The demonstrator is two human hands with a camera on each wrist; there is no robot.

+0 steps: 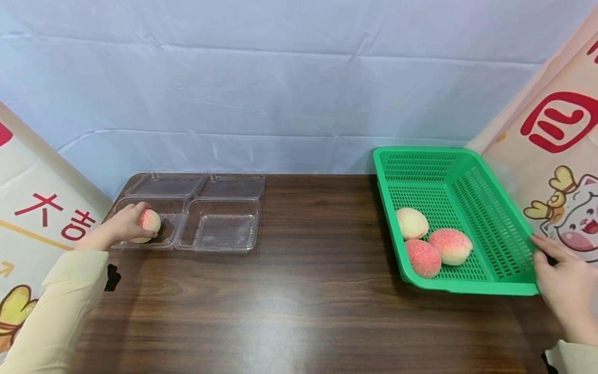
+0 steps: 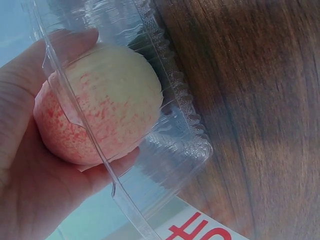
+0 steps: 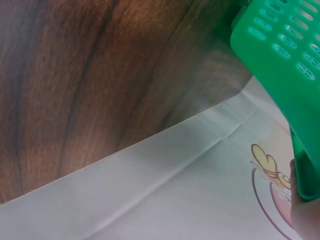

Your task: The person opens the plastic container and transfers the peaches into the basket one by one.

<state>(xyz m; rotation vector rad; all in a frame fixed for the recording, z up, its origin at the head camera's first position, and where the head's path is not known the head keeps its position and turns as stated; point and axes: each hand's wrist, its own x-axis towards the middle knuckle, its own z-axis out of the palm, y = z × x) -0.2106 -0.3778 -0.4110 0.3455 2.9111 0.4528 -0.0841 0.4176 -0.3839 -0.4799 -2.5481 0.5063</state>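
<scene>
My left hand [image 1: 122,225] grips a pink-and-cream peach [image 1: 150,220] inside the left of two clear plastic clamshell boxes. In the left wrist view, fingers and thumb curl round the peach [image 2: 107,100], which shows partly through the clear wall. The right clamshell box [image 1: 226,231] stands beside it with its lid folded back. At the right, my right hand [image 1: 562,283] holds the near right corner of a green plastic basket [image 1: 495,223]. The basket contains a pale peach [image 1: 412,223], a deep pink peach [image 1: 422,258] and a pink-and-yellow peach [image 1: 450,246], gathered at its left side.
Bare brown wood tabletop [image 1: 317,249] lies between the boxes and the basket. A pale blue cloth [image 1: 280,93] hangs behind the table. Printed cloths with red characters stand at both sides, the right one [image 1: 537,171] close to the basket.
</scene>
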